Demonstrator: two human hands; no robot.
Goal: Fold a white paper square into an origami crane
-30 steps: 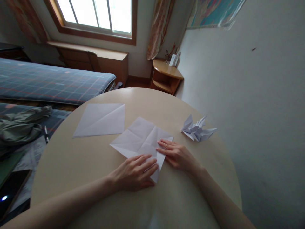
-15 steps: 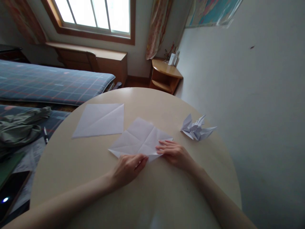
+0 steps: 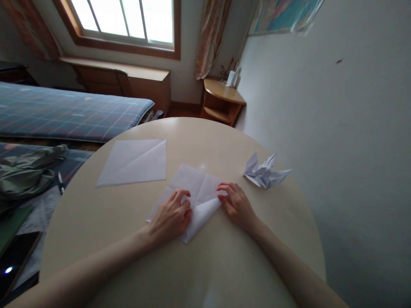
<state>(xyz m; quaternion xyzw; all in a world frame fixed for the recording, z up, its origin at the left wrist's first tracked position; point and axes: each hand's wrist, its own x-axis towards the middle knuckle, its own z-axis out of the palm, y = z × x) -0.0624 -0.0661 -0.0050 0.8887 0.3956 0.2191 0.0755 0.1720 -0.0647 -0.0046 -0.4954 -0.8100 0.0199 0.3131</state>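
Note:
A creased white sheet of paper [image 3: 201, 188] lies in the middle of the table, its near right part raised and curling over. My left hand [image 3: 173, 214] is on the sheet's near left part with its fingers curled and closed on the paper. At the right corner, my right hand [image 3: 236, 205] pinches the sheet between thumb and fingers. Folded white paper figures [image 3: 266, 172], clustered together, stand to the right beyond my right hand. Another white sheet [image 3: 135, 164] with a diagonal crease lies flat at the far left.
The round cream table [image 3: 205, 265] fills the foreground, close to the wall [image 3: 362, 141] on the right. Past its left edge are a phone [image 3: 19, 256] with a light on, a pen [image 3: 61, 182], a rumpled cloth [image 3: 32, 173] and a plaid mattress [image 3: 70, 113].
The sheet has turned and shifted slightly nearer, and its near right part has come up. My left hand has moved onto the paper; my right hand's fingers have curled at the corner.

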